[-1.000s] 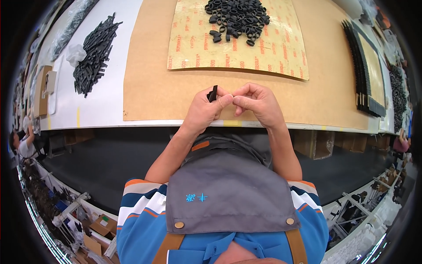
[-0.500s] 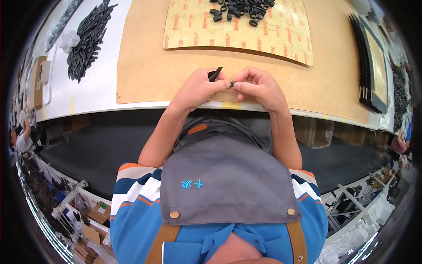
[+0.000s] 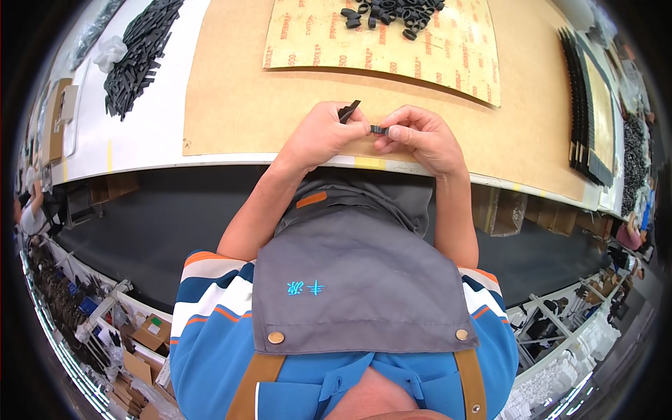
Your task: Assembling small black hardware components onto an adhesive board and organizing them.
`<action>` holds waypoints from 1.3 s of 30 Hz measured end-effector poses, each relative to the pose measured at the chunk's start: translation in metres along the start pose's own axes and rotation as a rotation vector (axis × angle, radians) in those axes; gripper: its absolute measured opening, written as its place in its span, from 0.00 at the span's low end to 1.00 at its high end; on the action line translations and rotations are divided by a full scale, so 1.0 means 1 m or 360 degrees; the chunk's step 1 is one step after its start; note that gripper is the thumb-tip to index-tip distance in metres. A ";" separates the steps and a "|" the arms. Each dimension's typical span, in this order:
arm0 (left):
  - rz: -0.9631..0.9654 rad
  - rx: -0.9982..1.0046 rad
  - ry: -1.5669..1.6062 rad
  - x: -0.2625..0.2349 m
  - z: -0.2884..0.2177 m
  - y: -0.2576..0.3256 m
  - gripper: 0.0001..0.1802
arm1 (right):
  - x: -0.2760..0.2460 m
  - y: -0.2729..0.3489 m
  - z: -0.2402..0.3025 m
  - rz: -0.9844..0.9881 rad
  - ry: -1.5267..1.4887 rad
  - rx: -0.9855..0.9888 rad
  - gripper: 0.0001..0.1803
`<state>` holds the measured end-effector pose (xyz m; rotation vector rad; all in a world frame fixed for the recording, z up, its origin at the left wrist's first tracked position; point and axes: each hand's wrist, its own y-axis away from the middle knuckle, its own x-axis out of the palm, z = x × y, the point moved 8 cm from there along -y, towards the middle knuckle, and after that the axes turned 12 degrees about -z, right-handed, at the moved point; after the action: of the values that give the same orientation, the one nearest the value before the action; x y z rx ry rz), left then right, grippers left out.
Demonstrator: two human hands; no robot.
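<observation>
Over the brown board-covered tabletop, with a tan printed sheet carrying a heap of small black rings beyond both grips, the left hand pinches a flat black strip (tilted upward) while the right hand pinches a small black ring between them.

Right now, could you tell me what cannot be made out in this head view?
- Black strip in the left hand: lower end hidden by the fingers.
- Small black piece at the right hand: too small to tell its shape.
- Ring pile: cut off by the top edge.
</observation>
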<state>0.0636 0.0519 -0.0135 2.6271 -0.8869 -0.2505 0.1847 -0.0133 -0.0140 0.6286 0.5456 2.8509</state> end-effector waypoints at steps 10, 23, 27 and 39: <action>0.0022 0.0062 -0.0089 0.003 0.001 0.000 0.06 | 0.004 0.001 -0.003 -0.0175 0.0145 0.0077 0.05; 0.0025 0.0051 -0.0140 0.004 0.003 -0.001 0.07 | 0.002 -0.001 -0.004 -0.0209 0.0196 0.0042 0.05; 0.0037 0.0067 -0.0125 0.005 0.005 0.002 0.07 | 0.002 0.002 -0.007 -0.0212 0.0193 0.0045 0.06; 0.0025 0.0101 -0.0172 0.002 -0.001 -0.004 0.08 | 0.000 -0.005 -0.002 -0.0218 0.0230 0.0034 0.06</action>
<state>0.0681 0.0539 -0.0146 2.6853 -0.9653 -0.3689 0.1839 -0.0091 -0.0175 0.3748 0.6169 2.7779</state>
